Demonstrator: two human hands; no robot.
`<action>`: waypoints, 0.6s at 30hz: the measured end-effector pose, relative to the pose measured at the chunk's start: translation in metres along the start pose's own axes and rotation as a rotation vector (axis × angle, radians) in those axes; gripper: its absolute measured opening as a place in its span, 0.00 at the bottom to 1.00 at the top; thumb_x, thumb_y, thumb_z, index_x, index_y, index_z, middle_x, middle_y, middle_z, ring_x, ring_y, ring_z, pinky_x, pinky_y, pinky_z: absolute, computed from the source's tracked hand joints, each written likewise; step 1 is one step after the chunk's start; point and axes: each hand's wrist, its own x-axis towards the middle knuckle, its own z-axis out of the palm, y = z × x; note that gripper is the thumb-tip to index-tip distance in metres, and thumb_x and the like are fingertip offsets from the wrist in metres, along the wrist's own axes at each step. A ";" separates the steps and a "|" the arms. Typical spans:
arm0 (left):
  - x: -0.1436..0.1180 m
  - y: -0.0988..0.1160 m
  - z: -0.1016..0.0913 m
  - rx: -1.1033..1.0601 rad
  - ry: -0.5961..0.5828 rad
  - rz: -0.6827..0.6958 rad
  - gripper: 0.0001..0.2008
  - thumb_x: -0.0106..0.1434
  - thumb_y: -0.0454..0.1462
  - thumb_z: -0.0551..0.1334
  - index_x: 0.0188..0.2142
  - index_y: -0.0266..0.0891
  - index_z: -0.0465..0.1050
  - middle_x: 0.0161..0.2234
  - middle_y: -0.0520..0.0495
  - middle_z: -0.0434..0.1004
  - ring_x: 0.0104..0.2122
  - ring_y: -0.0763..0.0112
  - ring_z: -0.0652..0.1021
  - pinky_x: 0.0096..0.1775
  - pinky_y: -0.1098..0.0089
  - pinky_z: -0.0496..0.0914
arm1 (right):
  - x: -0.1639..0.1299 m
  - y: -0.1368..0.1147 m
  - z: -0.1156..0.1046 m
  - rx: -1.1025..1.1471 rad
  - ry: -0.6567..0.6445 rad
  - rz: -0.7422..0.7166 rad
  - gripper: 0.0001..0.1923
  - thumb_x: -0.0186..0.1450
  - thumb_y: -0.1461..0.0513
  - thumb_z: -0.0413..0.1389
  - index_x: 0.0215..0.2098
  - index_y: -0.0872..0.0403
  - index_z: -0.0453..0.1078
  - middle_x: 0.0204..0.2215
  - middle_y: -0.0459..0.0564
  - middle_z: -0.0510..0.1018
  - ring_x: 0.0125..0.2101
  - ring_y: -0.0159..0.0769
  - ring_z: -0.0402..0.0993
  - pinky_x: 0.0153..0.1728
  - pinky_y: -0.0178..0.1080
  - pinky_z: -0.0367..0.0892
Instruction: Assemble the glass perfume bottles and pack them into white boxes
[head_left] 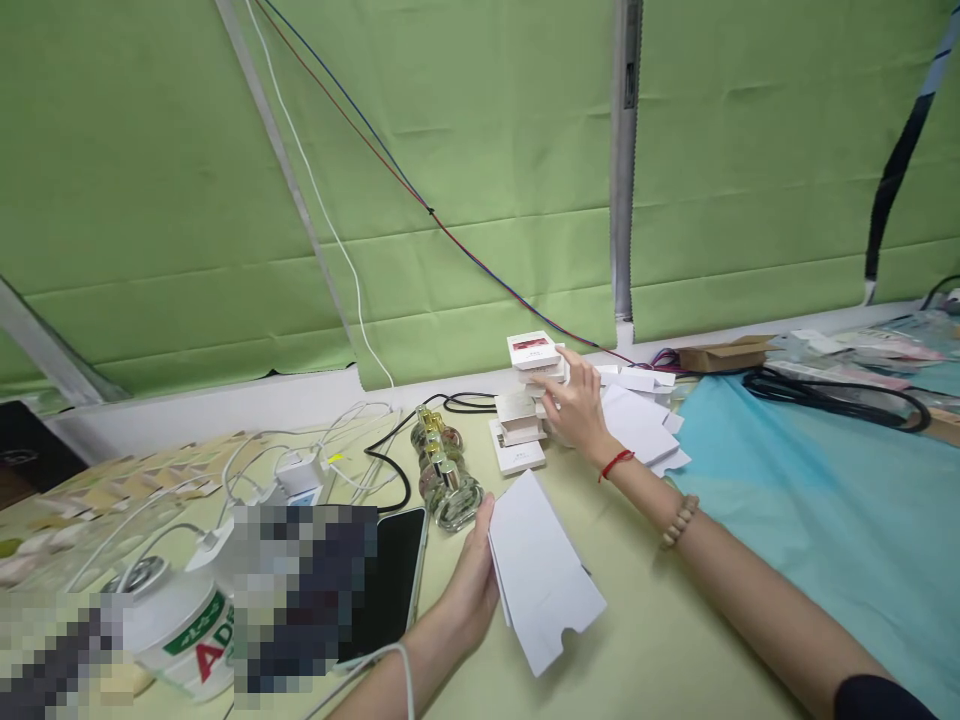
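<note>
Lengthwise, white carton [541, 572] slants, notched end nearest.

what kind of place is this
Possibly a small packing workspace: white boxes are stacked on the table, a row of glass bottles stands nearby, and the left hand holds folded white card.

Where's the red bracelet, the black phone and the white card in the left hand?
Red bracelet [616, 462]: head view, on its band.
Black phone [391, 575]: head view, on its dark screen.
White card [541, 565]: head view, on its broad face.

sleeve [885, 698] cut off, bottle [161, 618] partly hidden (pixelated over); top box [531, 354] unreadable
</note>
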 end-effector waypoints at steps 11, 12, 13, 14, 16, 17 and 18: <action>-0.001 -0.002 -0.001 0.044 -0.033 0.031 0.24 0.55 0.56 0.57 0.40 0.41 0.68 0.31 0.50 0.76 0.31 0.68 0.74 0.38 0.70 0.64 | 0.020 0.018 -0.015 -0.107 -0.281 -0.116 0.15 0.61 0.66 0.46 0.45 0.58 0.66 0.60 0.57 0.56 0.59 0.47 0.49 0.55 0.49 0.49; -0.001 -0.002 -0.001 0.049 -0.036 0.029 0.24 0.54 0.56 0.57 0.40 0.40 0.69 0.31 0.50 0.76 0.31 0.68 0.74 0.38 0.70 0.64 | 0.020 0.019 -0.015 -0.104 -0.286 -0.105 0.16 0.61 0.66 0.45 0.47 0.59 0.65 0.60 0.58 0.56 0.59 0.47 0.50 0.55 0.49 0.49; -0.001 -0.002 -0.001 0.054 -0.040 0.026 0.24 0.54 0.56 0.57 0.40 0.40 0.69 0.31 0.50 0.76 0.31 0.67 0.74 0.38 0.70 0.64 | 0.021 0.019 -0.016 -0.098 -0.284 -0.094 0.17 0.61 0.66 0.45 0.48 0.60 0.63 0.60 0.59 0.55 0.58 0.47 0.50 0.54 0.48 0.50; -0.001 -0.002 -0.001 0.060 -0.045 0.023 0.25 0.54 0.56 0.57 0.40 0.40 0.69 0.31 0.50 0.76 0.31 0.67 0.74 0.38 0.70 0.64 | 0.021 0.019 -0.016 -0.090 -0.273 -0.079 0.18 0.61 0.65 0.45 0.49 0.61 0.62 0.60 0.60 0.54 0.58 0.47 0.50 0.54 0.48 0.50; -0.001 -0.002 -0.001 0.074 -0.053 0.018 0.26 0.54 0.57 0.56 0.41 0.40 0.70 0.31 0.49 0.76 0.31 0.66 0.74 0.38 0.69 0.64 | 0.023 0.018 -0.019 -0.060 -0.241 -0.047 0.21 0.62 0.65 0.44 0.52 0.63 0.59 0.61 0.62 0.53 0.58 0.47 0.50 0.54 0.48 0.52; -0.001 -0.002 -0.002 0.082 -0.056 0.016 0.26 0.54 0.57 0.56 0.41 0.39 0.70 0.31 0.49 0.76 0.31 0.66 0.74 0.38 0.69 0.64 | 0.025 0.017 -0.021 -0.040 -0.222 -0.034 0.22 0.62 0.65 0.43 0.54 0.63 0.58 0.60 0.63 0.53 0.58 0.47 0.50 0.53 0.48 0.53; -0.001 -0.003 -0.002 0.092 -0.061 0.012 0.27 0.54 0.58 0.56 0.41 0.39 0.70 0.31 0.48 0.76 0.32 0.65 0.75 0.38 0.69 0.64 | 0.028 0.015 -0.024 -0.019 -0.200 -0.025 0.23 0.62 0.65 0.43 0.55 0.63 0.56 0.60 0.63 0.52 0.58 0.47 0.50 0.53 0.48 0.53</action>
